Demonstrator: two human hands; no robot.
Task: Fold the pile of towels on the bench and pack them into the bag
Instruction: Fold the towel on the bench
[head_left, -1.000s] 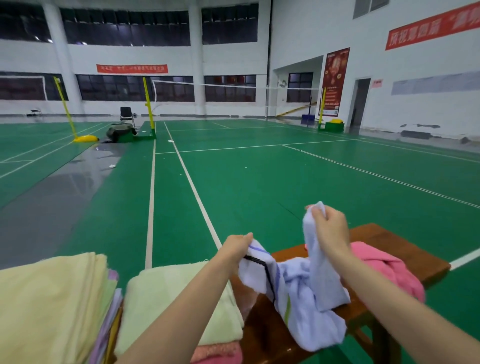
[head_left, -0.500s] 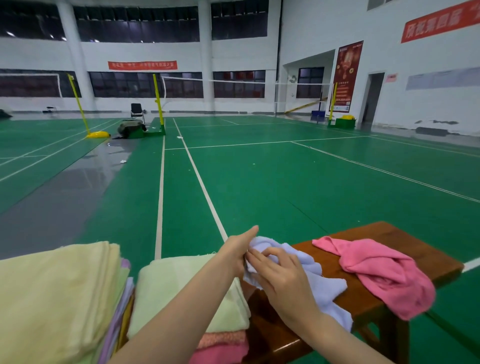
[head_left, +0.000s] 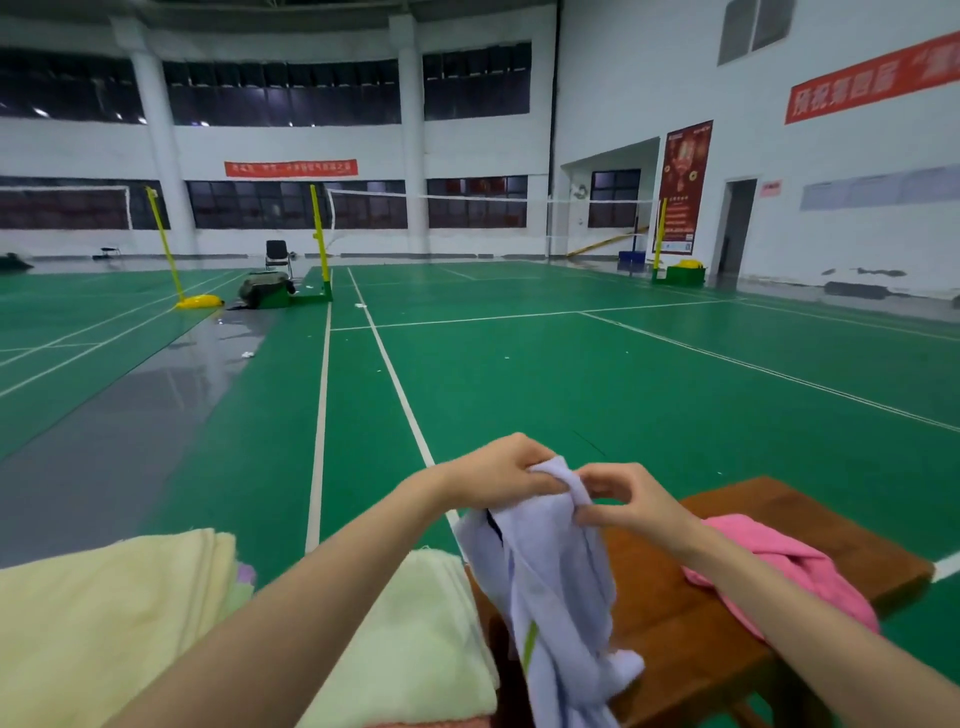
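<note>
A pale lilac towel (head_left: 556, 582) with a dark stripe and a green stripe hangs above the brown wooden bench (head_left: 685, 618). My left hand (head_left: 498, 475) grips its top edge. My right hand (head_left: 631, 501) pinches the same edge just to the right, so both hands are close together. The towel's lower end drapes down over the bench's near edge. A crumpled pink towel (head_left: 779, 571) lies on the bench to the right, partly behind my right forearm. No bag is in view.
A folded pale green towel (head_left: 415, 649) lies on a stack at the bench's left end. Further left is a taller stack topped by a pale yellow towel (head_left: 104, 623). Green court floor, net posts and a chair lie beyond.
The hands went from spread apart down onto the bench, then lifted the lilac towel again; it hangs from both hands, which are held close together.
</note>
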